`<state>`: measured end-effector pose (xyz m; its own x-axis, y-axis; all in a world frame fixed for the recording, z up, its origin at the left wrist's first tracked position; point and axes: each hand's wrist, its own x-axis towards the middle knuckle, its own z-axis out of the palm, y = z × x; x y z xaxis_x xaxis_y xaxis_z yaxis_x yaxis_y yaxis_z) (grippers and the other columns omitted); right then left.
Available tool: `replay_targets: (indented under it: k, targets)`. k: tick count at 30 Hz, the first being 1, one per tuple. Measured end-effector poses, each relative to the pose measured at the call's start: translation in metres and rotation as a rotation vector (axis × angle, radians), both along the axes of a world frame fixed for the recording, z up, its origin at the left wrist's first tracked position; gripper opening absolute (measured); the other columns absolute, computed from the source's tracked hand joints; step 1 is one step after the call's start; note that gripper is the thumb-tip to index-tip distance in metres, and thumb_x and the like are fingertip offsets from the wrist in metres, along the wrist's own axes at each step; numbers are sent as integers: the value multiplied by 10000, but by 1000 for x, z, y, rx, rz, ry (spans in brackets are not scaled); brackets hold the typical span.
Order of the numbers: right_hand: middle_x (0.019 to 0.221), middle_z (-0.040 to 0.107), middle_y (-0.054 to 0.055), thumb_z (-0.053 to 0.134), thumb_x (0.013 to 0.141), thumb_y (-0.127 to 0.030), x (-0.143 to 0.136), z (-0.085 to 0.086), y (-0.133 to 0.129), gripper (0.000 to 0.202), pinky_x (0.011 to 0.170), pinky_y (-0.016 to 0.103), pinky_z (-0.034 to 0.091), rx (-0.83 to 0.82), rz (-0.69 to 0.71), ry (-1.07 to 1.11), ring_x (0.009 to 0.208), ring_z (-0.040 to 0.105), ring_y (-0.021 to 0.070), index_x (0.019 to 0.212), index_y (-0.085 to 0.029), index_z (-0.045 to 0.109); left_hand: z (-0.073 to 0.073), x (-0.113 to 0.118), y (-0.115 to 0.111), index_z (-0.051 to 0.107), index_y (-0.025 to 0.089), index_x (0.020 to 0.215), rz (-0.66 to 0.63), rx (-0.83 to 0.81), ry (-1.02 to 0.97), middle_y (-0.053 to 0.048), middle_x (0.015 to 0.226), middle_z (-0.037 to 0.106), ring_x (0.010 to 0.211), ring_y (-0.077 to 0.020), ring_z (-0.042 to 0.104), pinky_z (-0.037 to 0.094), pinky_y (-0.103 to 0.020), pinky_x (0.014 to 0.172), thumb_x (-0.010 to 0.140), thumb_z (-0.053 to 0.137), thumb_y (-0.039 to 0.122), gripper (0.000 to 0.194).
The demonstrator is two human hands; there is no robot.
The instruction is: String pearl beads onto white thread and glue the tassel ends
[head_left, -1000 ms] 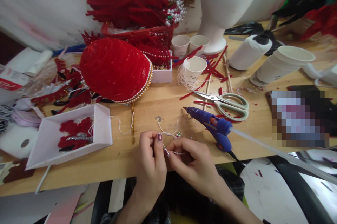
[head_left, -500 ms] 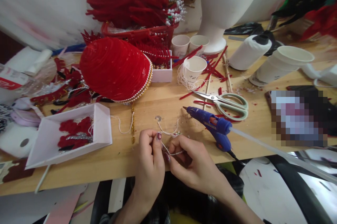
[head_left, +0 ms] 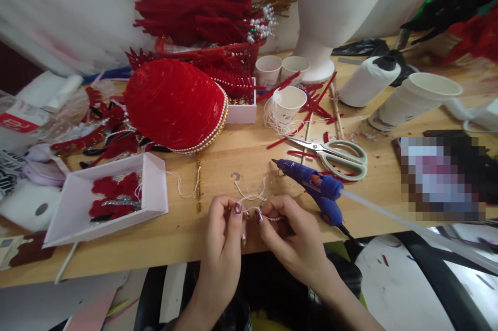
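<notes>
Above the near edge of a pale wooden table [head_left: 218,185], a person's left hand [head_left: 223,237] pinches a thin white cord [head_left: 252,209] between thumb and fingers, while the right hand [head_left: 295,232] grips its other side near a short strand of tiny pale beads [head_left: 273,218]. From my remote post, I judge the work partway: beads appear strung, but the cord lies in loose loops beyond the fingertips, and I cannot tell whether any knot is tied. Just beyond, a blue plastic glue gun [head_left: 311,181] and pale-green-handled metal scissors [head_left: 343,159] lie unheld. To the left sits a white open box [head_left: 155,185] of red pieces; behind it, a pearl-edged, domed red form [head_left: 171,105]. Farthest stands a smooth white pedestal-like form [head_left: 334,14].
</notes>
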<state>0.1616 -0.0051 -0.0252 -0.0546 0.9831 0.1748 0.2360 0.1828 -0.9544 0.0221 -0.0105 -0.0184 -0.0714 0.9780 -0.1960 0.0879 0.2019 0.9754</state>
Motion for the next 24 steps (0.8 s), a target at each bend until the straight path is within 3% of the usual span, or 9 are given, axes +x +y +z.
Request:
replay_targets:
  k: [4, 9, 17, 24]
  targets:
    - [690, 603, -30, 577, 932, -164, 2, -4, -1, 76, 492, 183, 434, 38, 3, -31, 543, 536, 96, 867, -204, 575, 8, -3, 1, 611, 218, 890, -97, 56, 16, -13, 901, 672, 841, -144, 650, 542, -231, 786, 992, 544, 330, 166]
    - [766, 636, -3, 572, 938, -140, 4, -6, 2, 83, 587, 228, 459, 101, 21, -118, 644, 581, 127, 890, -202, 600, 6, -5, -1, 631, 220, 951, 100, 86, -82, -26, 995, 687, 949, -154, 665, 545, -235, 849, 991, 576, 365, 160]
    - [788, 618, -7, 577, 912, -102, 3, -5, 0, 101, 629, 225, 448, 141, 84, -186, 688, 592, 128, 890, -201, 577, -10, 0, 5, 627, 200, 905, 142, 122, -330, -16, 894, 686, 841, -145, 664, 551, -240, 803, 953, 651, 381, 189]
    - [708, 574, -9, 567, 885, -100, -3, -11, 2, 135, 556, 240, 377, 153, 126, -365, 606, 541, 135, 796, -195, 530, -1, 3, 5, 641, 195, 891, 124, 106, -434, 8, 786, 667, 737, -118, 636, 532, -217, 736, 928, 694, 361, 179]
